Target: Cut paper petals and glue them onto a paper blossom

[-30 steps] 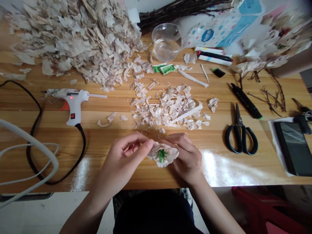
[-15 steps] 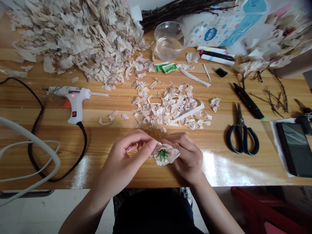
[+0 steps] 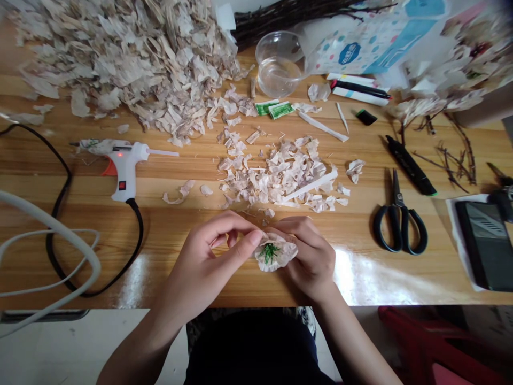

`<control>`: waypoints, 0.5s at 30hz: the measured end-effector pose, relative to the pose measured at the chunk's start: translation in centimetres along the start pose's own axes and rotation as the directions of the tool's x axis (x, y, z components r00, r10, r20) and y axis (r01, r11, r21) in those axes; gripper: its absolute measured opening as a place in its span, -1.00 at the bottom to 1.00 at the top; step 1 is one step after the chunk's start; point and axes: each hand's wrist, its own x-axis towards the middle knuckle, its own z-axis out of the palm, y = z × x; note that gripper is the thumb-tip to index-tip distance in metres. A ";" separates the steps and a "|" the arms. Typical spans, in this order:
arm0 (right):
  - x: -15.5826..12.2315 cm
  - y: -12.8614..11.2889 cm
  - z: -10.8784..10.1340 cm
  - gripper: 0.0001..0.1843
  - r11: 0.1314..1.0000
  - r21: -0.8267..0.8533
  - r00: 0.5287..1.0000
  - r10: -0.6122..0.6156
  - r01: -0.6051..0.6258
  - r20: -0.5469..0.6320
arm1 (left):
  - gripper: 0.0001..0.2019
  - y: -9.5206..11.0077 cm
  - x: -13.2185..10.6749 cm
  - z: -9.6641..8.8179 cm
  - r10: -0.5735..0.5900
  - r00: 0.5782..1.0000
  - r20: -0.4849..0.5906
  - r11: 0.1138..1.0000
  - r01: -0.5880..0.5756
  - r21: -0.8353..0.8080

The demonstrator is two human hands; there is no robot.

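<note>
Head view shows a papery flower with a green centre held just above the bench, near the middle of its front edge. On the left hand, thumb and forefinger are pinched together on the flower's left rim, leaving no visible gap; the right hand curls in behind the opposite side, but its fingertips are hidden, so I cannot tell how tightly they close or on what. Because the petals look thin and brittle, a sharp tug or twist of that pinch could tear one, and pressing too hard could crease the rim or loosen the centre. Should both grips slacken, the flower might tumble off the front edge. Just beyond the knuckles, toward the back edge, lies a loose scatter of petal scraps; a brush of the fingers would likely spread it. Toward the left end, a hot glue gun lies on its side with its red light lit, so its nozzle may well be hot; a left sleeve or elbow catching the black cord could drag it. Right of the hands, scissors lie with blades toward the back edge, where a careless sideways reach might knock them.
</note>
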 end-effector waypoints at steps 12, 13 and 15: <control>-0.3 0.2 0.1 -0.74 0.999 0.036 0.999 -0.015 0.013 0.042 | -0.88 0.2 0.4 -0.5 -0.019 1.000 0.024 1.000 0.019 0.005; -0.3 0.2 0.1 -0.74 0.999 0.036 0.999 -0.017 0.015 0.042 | -0.88 0.2 0.5 -0.6 -0.021 0.999 0.035 1.000 0.020 0.013; -0.2 0.1 0.1 -0.75 0.999 0.036 0.999 -0.018 0.016 0.041 | -0.87 0.3 0.5 -0.7 -0.022 0.998 0.060 1.000 0.021 0.023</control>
